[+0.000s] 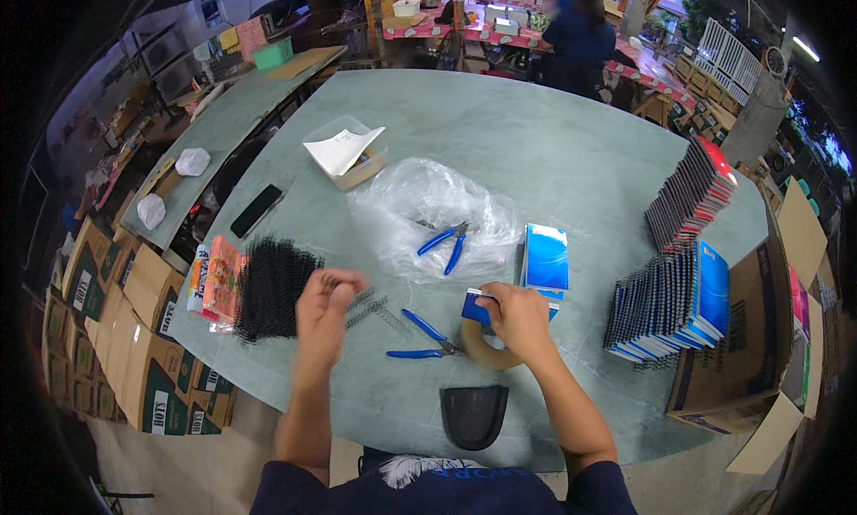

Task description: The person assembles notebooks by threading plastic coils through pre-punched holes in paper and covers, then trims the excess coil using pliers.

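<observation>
My right hand grips a small blue notebook by its edge, just above a roll of tan tape. To the left, my left hand is raised with its fingers curled together and slightly blurred; what they hold, if anything, is hidden. Beside it lies a big heap of black spiral coils, and a few loose coils are on its other side. Blue-handled cutting pliers lie open between my hands. More blue notebooks are stacked beyond my right hand.
Clear plastic bags bear a second pair of blue pliers. A phone, a plastic box and a black tray lie around. At right stand coil-bound blue and red notebooks, beside an open carton.
</observation>
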A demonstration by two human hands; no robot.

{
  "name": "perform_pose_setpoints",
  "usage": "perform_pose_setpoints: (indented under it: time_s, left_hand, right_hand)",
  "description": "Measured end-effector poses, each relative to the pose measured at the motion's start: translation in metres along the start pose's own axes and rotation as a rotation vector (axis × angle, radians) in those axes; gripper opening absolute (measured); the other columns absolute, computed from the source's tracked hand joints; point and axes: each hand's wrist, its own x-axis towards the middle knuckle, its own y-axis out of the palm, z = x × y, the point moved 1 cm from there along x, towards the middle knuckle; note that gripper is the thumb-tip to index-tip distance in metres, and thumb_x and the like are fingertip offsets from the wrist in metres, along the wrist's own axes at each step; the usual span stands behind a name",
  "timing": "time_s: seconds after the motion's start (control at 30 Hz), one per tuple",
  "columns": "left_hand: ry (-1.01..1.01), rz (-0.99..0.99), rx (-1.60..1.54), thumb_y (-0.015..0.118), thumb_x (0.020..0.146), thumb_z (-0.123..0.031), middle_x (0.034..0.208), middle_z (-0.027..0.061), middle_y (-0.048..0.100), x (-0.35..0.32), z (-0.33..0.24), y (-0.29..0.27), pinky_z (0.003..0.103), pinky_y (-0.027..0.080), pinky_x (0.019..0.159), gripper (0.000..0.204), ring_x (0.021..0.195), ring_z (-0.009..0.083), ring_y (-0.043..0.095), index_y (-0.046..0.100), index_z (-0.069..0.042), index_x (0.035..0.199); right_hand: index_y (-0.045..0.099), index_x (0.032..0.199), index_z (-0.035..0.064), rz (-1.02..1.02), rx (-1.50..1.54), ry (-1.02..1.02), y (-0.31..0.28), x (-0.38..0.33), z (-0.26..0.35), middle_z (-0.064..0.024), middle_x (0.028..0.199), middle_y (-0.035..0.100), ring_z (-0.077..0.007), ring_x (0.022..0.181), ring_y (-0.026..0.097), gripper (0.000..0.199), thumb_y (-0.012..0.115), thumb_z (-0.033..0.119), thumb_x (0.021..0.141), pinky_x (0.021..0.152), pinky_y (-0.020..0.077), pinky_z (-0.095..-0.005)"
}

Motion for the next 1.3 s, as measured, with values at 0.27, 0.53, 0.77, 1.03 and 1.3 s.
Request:
perform_pose_setpoints:
  time_s: [0.27, 0.53, 0.77, 1.03, 1.3]
  left_hand:
    - [-0.138, 0.379, 0.384, 0.048, 0.094, -0.020, 0.075, 0.0087, 0.059, -0.020, 0.056, 0.078, 0.031, 0.047, 0.062, 0.023, 0.068, 0.0159, 0.057, 0.061, -0.003, 0.103]
    - [0.075, 0.295, 0.560, 0.060, 0.086, -0.020, 0.080, 0.0112, 0.062, -0.027, 0.049, 0.081, 0.029, 0.044, 0.055, 0.019, 0.062, 0.0178, 0.058, 0.063, -0.001, 0.089]
    - [-0.041, 0.371, 0.572, 0.060, 0.086, -0.022, 0.071, 0.0109, 0.061, -0.023, 0.036, 0.080, 0.030, 0.044, 0.053, 0.021, 0.058, 0.0197, 0.058, 0.061, -0.001, 0.086]
    - [0.035, 0.285, 0.533, 0.059, 0.087, -0.026, 0.065, 0.0079, 0.058, -0.017, 0.051, 0.081, 0.030, 0.045, 0.055, 0.024, 0.059, 0.0185, 0.058, 0.061, -0.002, 0.085]
    - [-0.218, 0.689, 0.549, 0.066, 0.080, -0.017, 0.072, 0.0075, 0.060, 0.018, 0.034, 0.060, 0.031, 0.044, 0.063, 0.016, 0.070, 0.0196, 0.056, 0.061, -0.003, 0.088]
  right_hand:
    - [0.065, 0.087, 0.0097, 0.136, 0.066, 0.089, -0.002, 0.001, 0.006, -0.0115, 0.078, 0.065, -0.0294, 0.069, 0.063, 0.012, 0.063, 0.017, 0.078, 0.060, 0.0471, -0.0414]
    - [0.064, 0.091, 0.0105, 0.145, 0.065, 0.102, -0.004, 0.001, 0.006, -0.0115, 0.076, 0.065, -0.0294, 0.070, 0.063, 0.014, 0.062, 0.017, 0.079, 0.060, 0.0471, -0.0415]
    - [0.064, 0.090, 0.0107, 0.138, 0.056, 0.053, -0.003, 0.000, 0.006, -0.0101, 0.075, 0.065, -0.0276, 0.070, 0.063, 0.014, 0.061, 0.014, 0.078, 0.059, 0.0462, -0.0408]
    - [0.065, 0.092, 0.0116, 0.136, 0.062, -0.002, 0.001, -0.002, 0.003, -0.0076, 0.079, 0.066, -0.0261, 0.075, 0.063, 0.019, 0.058, 0.007, 0.074, 0.064, 0.0453, -0.0393]
    - [0.063, 0.091, 0.0108, 0.092, -0.030, -0.037, 0.005, -0.004, 0.012, -0.0056, 0.081, 0.064, -0.0249, 0.077, 0.061, 0.014, 0.061, 0.017, 0.078, 0.068, 0.0435, -0.0376]
